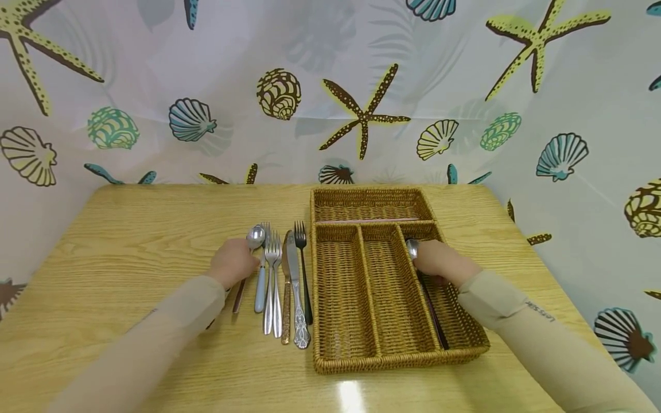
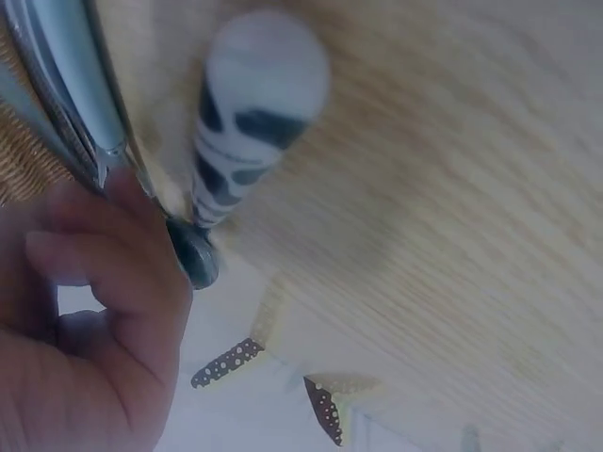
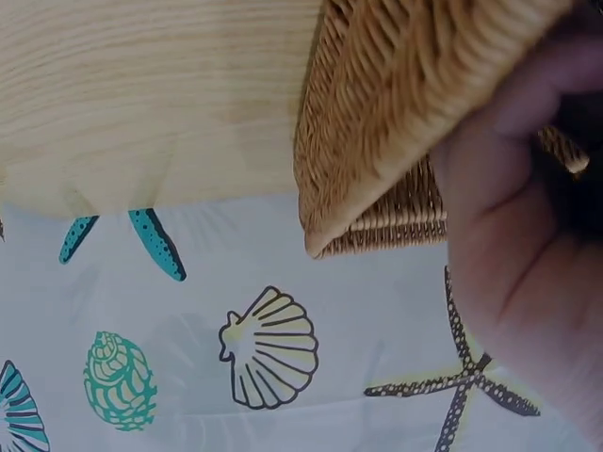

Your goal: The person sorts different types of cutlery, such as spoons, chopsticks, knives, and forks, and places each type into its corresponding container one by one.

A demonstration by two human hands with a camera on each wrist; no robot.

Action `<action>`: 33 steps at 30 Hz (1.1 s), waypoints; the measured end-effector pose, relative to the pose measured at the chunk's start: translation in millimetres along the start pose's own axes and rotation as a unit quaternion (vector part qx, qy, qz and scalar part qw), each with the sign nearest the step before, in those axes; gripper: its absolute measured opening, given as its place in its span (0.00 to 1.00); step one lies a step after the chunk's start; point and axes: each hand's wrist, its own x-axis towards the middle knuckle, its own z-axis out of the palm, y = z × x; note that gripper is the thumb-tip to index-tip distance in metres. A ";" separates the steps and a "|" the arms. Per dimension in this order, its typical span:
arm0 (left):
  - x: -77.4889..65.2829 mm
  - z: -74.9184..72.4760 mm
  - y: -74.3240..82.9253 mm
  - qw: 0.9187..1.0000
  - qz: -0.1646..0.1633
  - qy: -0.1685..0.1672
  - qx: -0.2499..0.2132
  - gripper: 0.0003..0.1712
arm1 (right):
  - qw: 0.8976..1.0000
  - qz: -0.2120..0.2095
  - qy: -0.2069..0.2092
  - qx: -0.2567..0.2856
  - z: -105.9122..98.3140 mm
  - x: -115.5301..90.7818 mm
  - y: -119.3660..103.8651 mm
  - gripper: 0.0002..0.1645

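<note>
My left hand point(image 1: 233, 264) pinches a spoon in the cutlery row; its silver bowl point(image 1: 255, 236) and brown handle point(image 1: 239, 296) show either side. Beside this hand, a spoon with a black-and-white patterned handle point(image 2: 254, 104) shows in the left wrist view. To its right lie a blue-handled fork point(image 1: 260, 292), two silver forks point(image 1: 268, 287), a bronze-handled knife point(image 1: 286, 310), a silver knife point(image 1: 297, 298) and a black fork point(image 1: 306, 275). Inside the wicker tray's right compartment, my right hand point(image 1: 439, 261) holds a dark-handled spoon point(image 1: 434, 310); its fingertips are hidden.
The wicker tray point(image 1: 403, 361) stands on the wooden table point(image 1: 139, 241), with three long compartments and one across the back. A thin pinkish strip point(image 1: 372, 220) lies along the back divider. Behind the table hangs a shell-patterned cloth point(image 1: 232, 69).
</note>
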 end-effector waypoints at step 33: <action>-15.9 -9.6 34.6 0.964 0.016 -0.062 -0.258 0.20 | 0.994 -0.079 0.068 0.039 -34.7 -20.6 -40.9 0.31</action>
